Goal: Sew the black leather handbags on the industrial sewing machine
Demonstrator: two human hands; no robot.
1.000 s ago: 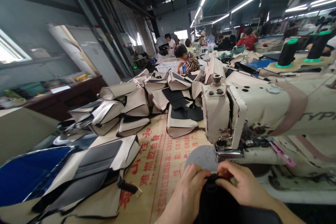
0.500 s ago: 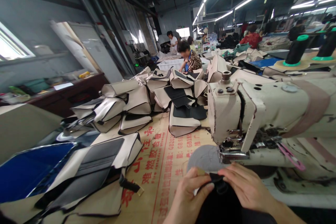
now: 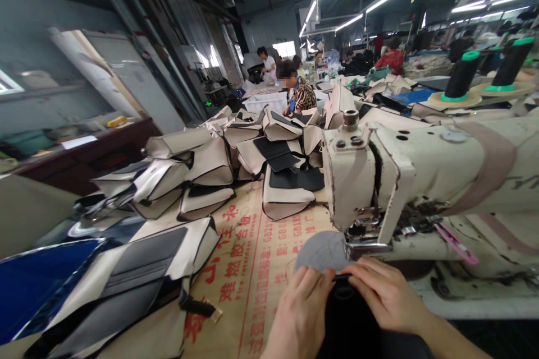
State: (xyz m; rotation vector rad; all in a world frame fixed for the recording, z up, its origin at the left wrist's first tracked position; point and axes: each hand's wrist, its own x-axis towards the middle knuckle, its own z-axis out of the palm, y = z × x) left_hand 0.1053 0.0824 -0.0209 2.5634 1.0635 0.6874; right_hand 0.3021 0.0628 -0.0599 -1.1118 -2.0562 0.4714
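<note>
A black bag piece (image 3: 347,320), its upper edge folded, stands between my hands in front of the sewing machine (image 3: 429,162). My left hand (image 3: 304,300) pinches that edge at its left corner, fingers closed. At the right corner my right hand (image 3: 381,291) grips the same edge between thumb and fingers. A small dark loop or fold shows just below the edge; its exact shape is hard to make out. The piece's lower part runs out of view at the bottom. Just beyond the fingertips lie the machine's round grey plate (image 3: 322,249) and its metal foot area.
Beige bags with black trim (image 3: 213,160) are heaped on the plywood table (image 3: 242,291). Another beige and black bag (image 3: 138,269) lies at left, beside a blue bin (image 3: 46,286). Black thread cones (image 3: 462,76) stand behind the machine. A co-worker (image 3: 301,90) sits beyond the heap.
My fingers have drawn the folded edge straighter and flatter, and my left hand has turned so its back shows more. The view has shifted slightly to the right.
</note>
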